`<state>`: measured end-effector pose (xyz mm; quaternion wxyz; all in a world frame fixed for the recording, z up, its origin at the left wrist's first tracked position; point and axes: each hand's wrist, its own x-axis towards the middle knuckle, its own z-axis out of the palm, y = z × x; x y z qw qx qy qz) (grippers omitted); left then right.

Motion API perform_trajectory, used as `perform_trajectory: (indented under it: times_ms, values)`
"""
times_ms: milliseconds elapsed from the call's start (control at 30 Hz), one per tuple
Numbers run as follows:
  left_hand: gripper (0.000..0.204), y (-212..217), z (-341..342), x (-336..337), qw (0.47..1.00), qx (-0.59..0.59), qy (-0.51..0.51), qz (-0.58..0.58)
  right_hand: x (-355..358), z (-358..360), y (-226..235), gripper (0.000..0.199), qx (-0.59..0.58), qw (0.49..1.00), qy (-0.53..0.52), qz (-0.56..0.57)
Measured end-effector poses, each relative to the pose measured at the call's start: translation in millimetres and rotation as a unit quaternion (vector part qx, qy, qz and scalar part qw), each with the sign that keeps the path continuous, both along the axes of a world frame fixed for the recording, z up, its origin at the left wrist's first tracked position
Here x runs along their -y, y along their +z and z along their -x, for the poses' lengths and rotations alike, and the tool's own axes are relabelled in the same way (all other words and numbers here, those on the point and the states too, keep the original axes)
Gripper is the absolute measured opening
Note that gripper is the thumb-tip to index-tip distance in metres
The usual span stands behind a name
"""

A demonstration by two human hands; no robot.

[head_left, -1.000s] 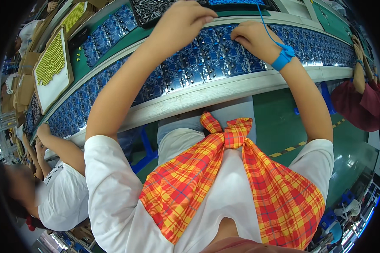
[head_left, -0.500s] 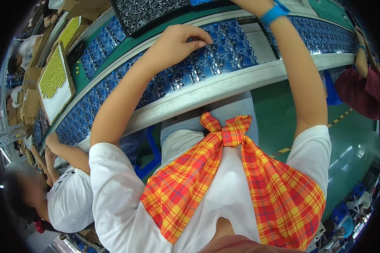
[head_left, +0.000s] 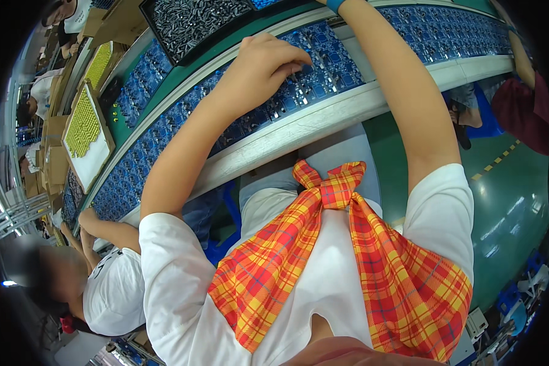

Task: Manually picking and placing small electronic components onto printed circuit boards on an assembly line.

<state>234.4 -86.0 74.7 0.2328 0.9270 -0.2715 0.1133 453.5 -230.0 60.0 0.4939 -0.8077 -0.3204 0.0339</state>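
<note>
A long row of blue circuit boards (head_left: 341, 67) runs along a green conveyor with a white front rail (head_left: 323, 119). My left hand (head_left: 259, 70) rests on the boards near the middle, with its fingertips bunched together and pressed down on one board. Whether a small part sits between those fingers is too small to tell. My right forearm (head_left: 396, 79), with a blue wristband (head_left: 335, 5), reaches up past the top edge, so my right hand is out of view. An orange and yellow plaid cloth (head_left: 323, 256) is knotted over my white shirt.
A black tray of small dark parts (head_left: 195, 24) lies beyond the boards. A tray of yellow-green parts (head_left: 82, 125) sits at the left. A person in a white shirt (head_left: 113, 293) works at my left, and another person in dark red (head_left: 524, 104) at the right. The floor (head_left: 506, 201) is green.
My right hand has lifted off the boards and gone out past the top edge. My left hand has come nearer along the boards and its fingers have closed onto one.
</note>
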Motion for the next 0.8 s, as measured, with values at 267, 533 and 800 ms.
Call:
perform_trajectory:
  times_ms: [267,533,800]
  values:
    - [0.008,-16.9,2.3,-6.9,0.998,0.009,0.046,-0.042,-8.1,2.2,4.5,0.022,-0.008,1.0,0.001,-0.007]
    - [0.007,-17.4,-2.2,0.8,0.997,0.03,0.022,-0.066,-11.1,-11.6,-15.3,0.022,0.104,0.99,-0.087,0.036]
    - [0.006,-21.7,-2.0,-3.0,0.998,0.044,0.012,-0.042,-10.3,-6.0,-10.8,0.023,0.025,0.997,-0.073,-0.024]
